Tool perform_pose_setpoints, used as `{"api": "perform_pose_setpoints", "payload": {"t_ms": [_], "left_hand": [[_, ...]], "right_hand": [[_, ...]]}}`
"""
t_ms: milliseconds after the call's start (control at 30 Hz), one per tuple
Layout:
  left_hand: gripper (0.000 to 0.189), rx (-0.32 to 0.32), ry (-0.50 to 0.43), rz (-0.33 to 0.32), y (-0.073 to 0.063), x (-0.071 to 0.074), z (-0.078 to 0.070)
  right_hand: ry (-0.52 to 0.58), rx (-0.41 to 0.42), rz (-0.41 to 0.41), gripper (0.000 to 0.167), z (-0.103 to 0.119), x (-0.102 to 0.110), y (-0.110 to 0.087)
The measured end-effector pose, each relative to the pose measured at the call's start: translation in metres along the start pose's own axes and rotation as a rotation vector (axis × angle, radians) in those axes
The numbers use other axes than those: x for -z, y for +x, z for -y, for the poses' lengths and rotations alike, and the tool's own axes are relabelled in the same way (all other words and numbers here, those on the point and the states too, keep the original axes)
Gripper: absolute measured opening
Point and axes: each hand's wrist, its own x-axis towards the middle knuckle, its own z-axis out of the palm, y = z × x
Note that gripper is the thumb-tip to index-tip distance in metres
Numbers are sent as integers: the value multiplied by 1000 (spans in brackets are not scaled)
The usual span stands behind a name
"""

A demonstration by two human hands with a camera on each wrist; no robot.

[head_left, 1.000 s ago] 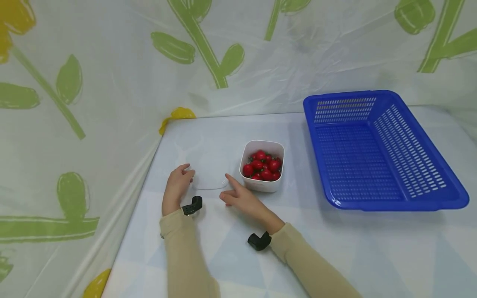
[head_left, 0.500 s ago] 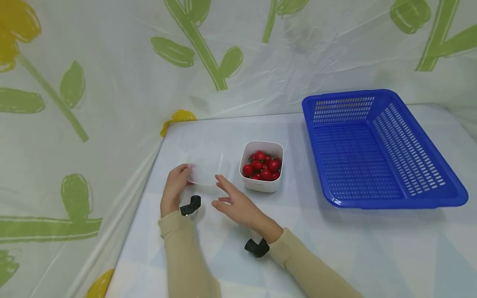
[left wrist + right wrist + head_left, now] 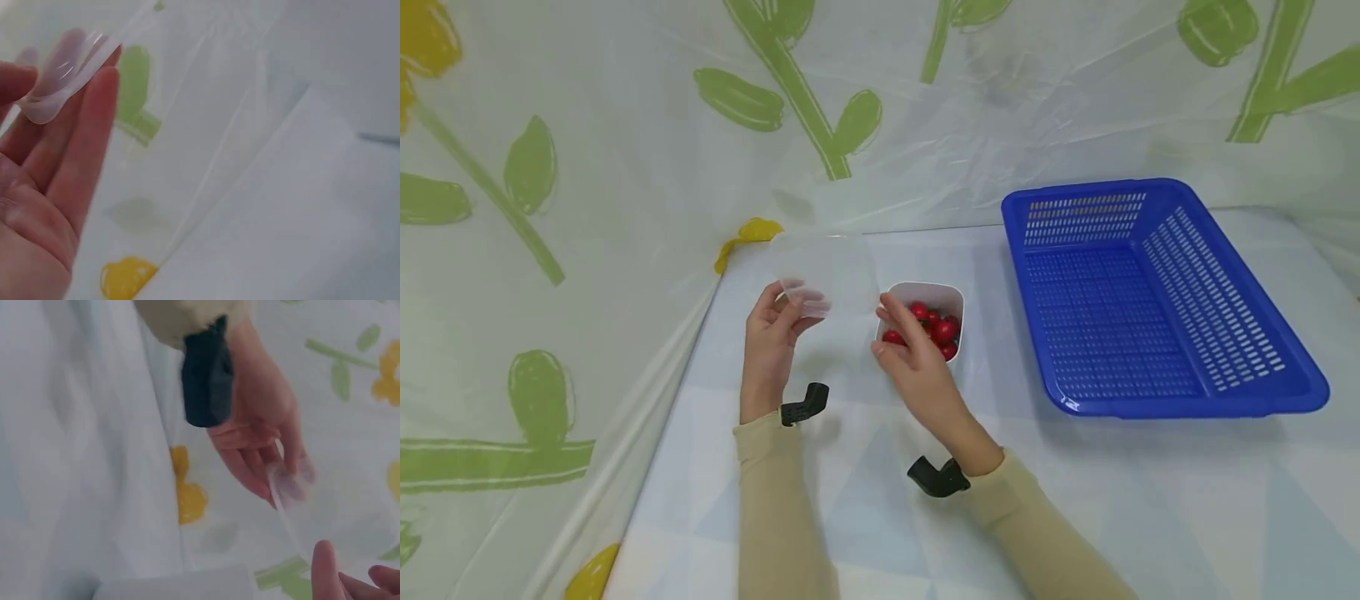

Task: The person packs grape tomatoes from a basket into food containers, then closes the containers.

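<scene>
My left hand pinches the lower left corner of a clear plastic lid, raised above the table and tilted. Through the sheer plastic its fingers show in the head view. The left wrist view has the thumb on one side of the lid and the fingers on the other. My right hand is at the lid's right edge, fingers mostly straight, fingertips close to the rim. Behind that hand stands a white square tub of cherry tomatoes, partly hidden by the fingers.
On the right of the table lies a large blue slotted basket. A flower-printed plastic sheet hangs along the back and left of the pale table. Wrist cameras jut out from both cuffs.
The lid lay low over the table; my left hand has taken it by its left side and lifted it up and away. My right hand has followed upward, now in front of the tub.
</scene>
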Motion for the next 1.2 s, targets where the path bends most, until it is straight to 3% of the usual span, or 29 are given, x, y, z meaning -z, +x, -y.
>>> {"api": "perform_pose_setpoints", "payload": {"t_ms": [133,267,367,567,700,800,967,1100,1200], "left_hand": [[17,-91,-89,18,2,-20,1],[13,-138,-70,26,2,-37,2],[12,-138,-24,33,2,-47,4],[25,-143,138,72,0,-63,8],[33,-137,277,158,-1,-71,12],[39,-131,276,237,-3,-76,16],[46,-121,171,332,-7,-82,26],[42,-140,240,382,-9,-90,30],[43,-142,310,374,-10,-96,32]], "right_hand": [[194,40,-59,50,-9,20,6],[296,-1,-93,47,-10,32,9],[302,-13,-140,45,-11,38,10],[162,-75,-253,51,-14,49,11],[71,-125,-323,55,-18,56,12],[-65,-144,-395,52,-24,58,13],[-272,-112,-491,46,-39,54,15],[-364,-40,-514,43,-47,51,17],[-375,0,-524,42,-49,52,18]]}}
